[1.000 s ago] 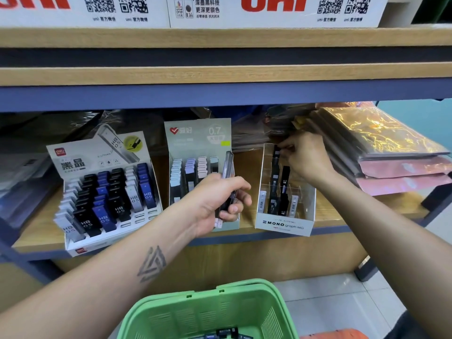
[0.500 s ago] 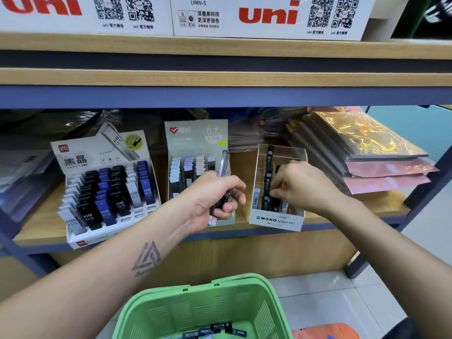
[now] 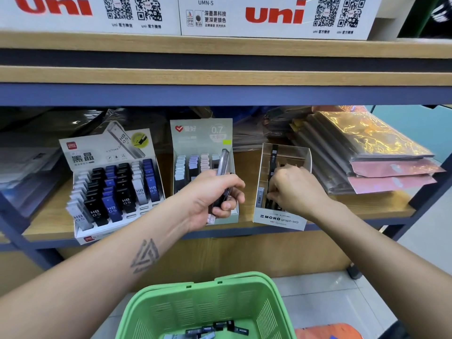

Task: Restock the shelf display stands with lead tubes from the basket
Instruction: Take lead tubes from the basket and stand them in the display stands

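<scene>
Left hand (image 3: pixel 215 194) gripping, right hand (image 3: pixel 293 189) apparently pinching, forearms extended

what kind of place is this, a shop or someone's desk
Most likely a stationery shop. A shelf carries retail display stands of pencil lead tubes, uni-branded boxes sit on the shelf above, and a green shopping basket with more tubes stands below the hands.
</scene>
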`<action>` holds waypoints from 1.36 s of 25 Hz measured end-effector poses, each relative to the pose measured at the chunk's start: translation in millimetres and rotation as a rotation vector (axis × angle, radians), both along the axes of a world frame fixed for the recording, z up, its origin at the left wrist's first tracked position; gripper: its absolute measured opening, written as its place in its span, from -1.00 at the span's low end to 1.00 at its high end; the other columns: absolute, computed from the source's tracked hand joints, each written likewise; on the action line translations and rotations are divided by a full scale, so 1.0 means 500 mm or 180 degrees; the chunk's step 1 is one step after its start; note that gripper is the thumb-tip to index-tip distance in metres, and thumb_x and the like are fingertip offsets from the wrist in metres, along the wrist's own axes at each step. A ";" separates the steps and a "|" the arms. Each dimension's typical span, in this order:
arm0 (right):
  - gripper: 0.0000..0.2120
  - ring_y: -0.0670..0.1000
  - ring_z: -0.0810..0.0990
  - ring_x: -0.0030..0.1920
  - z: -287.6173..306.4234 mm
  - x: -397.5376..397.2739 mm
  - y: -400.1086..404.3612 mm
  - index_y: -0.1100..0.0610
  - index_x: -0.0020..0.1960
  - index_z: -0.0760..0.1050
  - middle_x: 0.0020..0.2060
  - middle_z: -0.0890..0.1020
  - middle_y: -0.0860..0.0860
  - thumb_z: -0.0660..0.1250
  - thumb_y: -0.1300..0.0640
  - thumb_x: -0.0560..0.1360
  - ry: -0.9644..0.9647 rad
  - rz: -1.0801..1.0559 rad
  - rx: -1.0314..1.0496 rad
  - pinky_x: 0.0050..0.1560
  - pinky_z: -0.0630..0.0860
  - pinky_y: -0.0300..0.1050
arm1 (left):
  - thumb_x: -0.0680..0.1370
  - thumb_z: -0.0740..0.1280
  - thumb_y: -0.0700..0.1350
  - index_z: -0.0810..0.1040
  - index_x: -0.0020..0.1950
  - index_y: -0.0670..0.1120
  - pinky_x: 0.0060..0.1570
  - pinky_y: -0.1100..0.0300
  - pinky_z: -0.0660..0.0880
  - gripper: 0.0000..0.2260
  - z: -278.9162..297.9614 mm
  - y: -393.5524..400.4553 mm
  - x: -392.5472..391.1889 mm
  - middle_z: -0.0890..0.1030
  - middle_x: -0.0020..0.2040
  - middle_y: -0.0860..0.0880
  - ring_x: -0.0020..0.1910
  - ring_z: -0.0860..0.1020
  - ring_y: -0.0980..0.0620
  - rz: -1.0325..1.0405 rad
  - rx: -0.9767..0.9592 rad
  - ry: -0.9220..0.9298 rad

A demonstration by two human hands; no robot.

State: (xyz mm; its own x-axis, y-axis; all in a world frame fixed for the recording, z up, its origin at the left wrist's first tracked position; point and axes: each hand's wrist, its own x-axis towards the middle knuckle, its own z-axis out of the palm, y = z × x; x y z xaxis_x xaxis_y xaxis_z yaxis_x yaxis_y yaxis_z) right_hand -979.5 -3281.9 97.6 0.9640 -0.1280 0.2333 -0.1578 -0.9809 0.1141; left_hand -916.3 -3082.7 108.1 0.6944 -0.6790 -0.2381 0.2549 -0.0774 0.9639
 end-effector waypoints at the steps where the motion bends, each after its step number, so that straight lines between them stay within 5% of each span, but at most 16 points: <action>1: -0.88 0.11 0.58 -0.03 -0.002 0.002 0.000 0.06 -0.15 0.63 -0.15 0.66 0.01 0.38 0.07 0.53 0.0010 -0.0004 0.0007 -0.09 0.30 -0.07 | 0.55 0.35 -0.21 0.46 -0.09 -0.24 -0.60 0.29 0.17 -0.89 0.000 0.000 0.000 0.55 -0.26 -0.20 -0.47 0.30 0.03 -0.0005 0.0009 0.0004; 11: -0.83 0.08 0.62 0.02 -0.002 0.001 -0.005 -0.01 -0.08 0.71 -0.09 0.71 -0.05 0.41 0.22 0.49 -0.0049 0.0092 0.0243 0.05 0.46 -0.03 | 0.56 0.34 -0.22 0.44 -0.03 -0.23 -0.60 0.29 0.16 -0.90 0.002 -0.002 -0.004 0.55 -0.27 -0.19 -0.47 0.30 0.04 -0.0031 0.0000 0.0027; 19: -0.82 0.07 0.58 0.04 -0.004 -0.001 0.001 -0.03 -0.20 0.64 -0.13 0.69 -0.05 0.38 0.21 0.50 -0.0103 -0.0009 0.0204 -0.06 0.30 -0.08 | 0.56 0.34 -0.23 0.46 -0.08 -0.24 -0.59 0.28 0.16 -0.90 0.002 -0.006 -0.006 0.55 -0.26 -0.20 -0.48 0.31 0.05 -0.0064 0.0019 0.0109; 23: -0.90 0.04 0.62 0.03 0.007 -0.005 0.001 0.02 -0.12 0.70 -0.11 0.70 -0.07 0.42 0.16 0.51 -0.0233 0.0033 0.0299 0.02 0.49 -0.03 | 0.54 0.38 -0.25 0.53 0.01 -0.32 -0.58 0.29 0.19 -0.86 0.005 -0.008 -0.013 0.56 -0.27 -0.18 -0.48 0.35 0.05 -0.0146 -0.0034 0.0268; 26: -0.92 -0.05 0.66 -0.01 0.025 -0.004 0.002 0.04 -0.04 0.72 -0.11 0.71 -0.12 0.46 0.13 0.51 -0.0383 0.0108 0.1656 0.06 0.58 -0.06 | 0.51 0.42 -0.21 0.51 0.26 -0.44 -0.55 0.30 0.30 -0.59 0.004 -0.006 -0.019 0.58 -0.24 -0.18 -0.42 0.42 0.03 -0.0302 -0.0060 0.0429; 29: -0.80 -0.07 0.69 0.06 0.043 -0.012 0.022 0.02 0.12 0.70 -0.02 0.75 -0.01 0.45 0.20 0.52 -0.0118 0.0544 0.3938 0.15 0.56 -0.09 | 0.62 0.30 -0.16 0.57 0.25 -0.29 -0.50 0.28 0.37 -0.72 0.004 0.003 -0.021 0.61 -0.17 -0.17 -0.33 0.47 0.02 -0.0467 -0.0029 0.0650; 34: -0.83 -0.04 0.68 -0.14 0.033 -0.011 0.058 0.24 0.04 0.69 -0.15 0.73 0.12 0.51 0.32 0.45 0.0041 0.0878 0.4398 -0.08 0.57 -0.24 | 0.61 0.17 -0.28 0.51 0.07 -0.27 -0.52 0.30 0.38 -0.85 0.010 0.023 -0.021 0.58 -0.14 -0.26 -0.34 0.43 0.01 -0.0529 -0.0219 0.1187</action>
